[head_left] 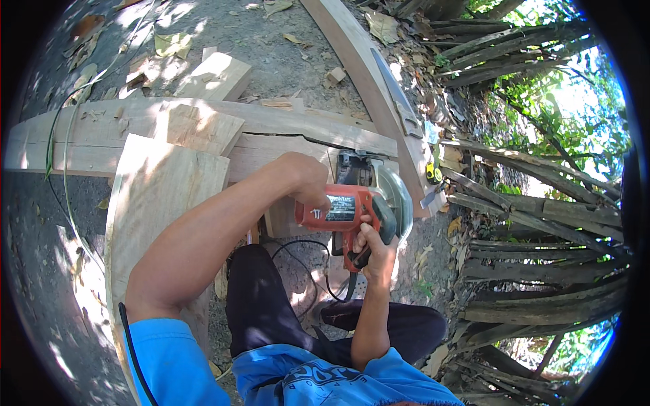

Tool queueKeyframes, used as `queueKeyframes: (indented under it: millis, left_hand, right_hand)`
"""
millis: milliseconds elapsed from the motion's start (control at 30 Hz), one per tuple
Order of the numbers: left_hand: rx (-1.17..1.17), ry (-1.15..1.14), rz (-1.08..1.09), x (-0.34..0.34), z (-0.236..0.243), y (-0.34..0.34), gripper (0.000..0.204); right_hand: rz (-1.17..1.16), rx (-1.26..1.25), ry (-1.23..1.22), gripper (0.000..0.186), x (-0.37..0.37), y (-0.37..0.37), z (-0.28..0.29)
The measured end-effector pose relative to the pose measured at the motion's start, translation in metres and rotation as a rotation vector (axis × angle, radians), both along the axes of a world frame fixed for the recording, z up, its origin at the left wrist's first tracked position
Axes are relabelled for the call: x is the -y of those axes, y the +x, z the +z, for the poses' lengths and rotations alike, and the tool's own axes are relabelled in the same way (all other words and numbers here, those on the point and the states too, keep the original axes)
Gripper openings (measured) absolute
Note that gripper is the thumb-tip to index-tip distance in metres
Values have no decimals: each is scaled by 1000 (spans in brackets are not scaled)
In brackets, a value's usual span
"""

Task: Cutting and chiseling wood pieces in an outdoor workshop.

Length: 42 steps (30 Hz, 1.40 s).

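A red circular saw [342, 206] with a grey blade guard [394, 196] sits over the right end of a wooden plank [271, 145]. My right hand [376, 249] is wrapped round its rear handle. My left hand [305, 179] is bent over the motor housing, with a fingertip on the red casing; its other fingers are mostly hidden. Along the plank's top runs a dark split or gap [298, 137]. The blade is hidden under the saw. From the handle a black power cord [325, 271] loops down beside my legs.
A wide board [145, 196] lies at left, under my left arm. A long beam [352, 57] on the right carries a handsaw [396, 91]; a yellow tape measure [433, 173] is beside it. Wood offcuts [217, 74], leaves and a cable [71, 128] lie around. A rough wooden fence [542, 264] stands at right.
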<state>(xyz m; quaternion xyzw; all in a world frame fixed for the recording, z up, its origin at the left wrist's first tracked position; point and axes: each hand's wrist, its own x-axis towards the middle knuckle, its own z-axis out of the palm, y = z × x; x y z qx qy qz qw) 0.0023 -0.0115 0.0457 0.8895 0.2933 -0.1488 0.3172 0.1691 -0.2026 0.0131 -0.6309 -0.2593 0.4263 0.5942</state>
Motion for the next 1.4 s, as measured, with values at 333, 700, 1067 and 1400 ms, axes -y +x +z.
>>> queueKeyframes:
  millis: [333,700,1067,1400]
  left_hand:
    - [-189,-164,-234,26,-7,12,59]
    - [-249,-189,-253,26,-8,13,51]
    - [-394,-287,-246,19,1,11,66]
    - [-467,-297,-219,11,8,6,62]
  right_hand:
    - [2,-3,-13,22,62,-13,1]
    - [-23,4,-45,20,69,-19,1]
    - [86,-13,-125,20,67,-30,15]
    - [183,53,-86,19,53,-35,9]
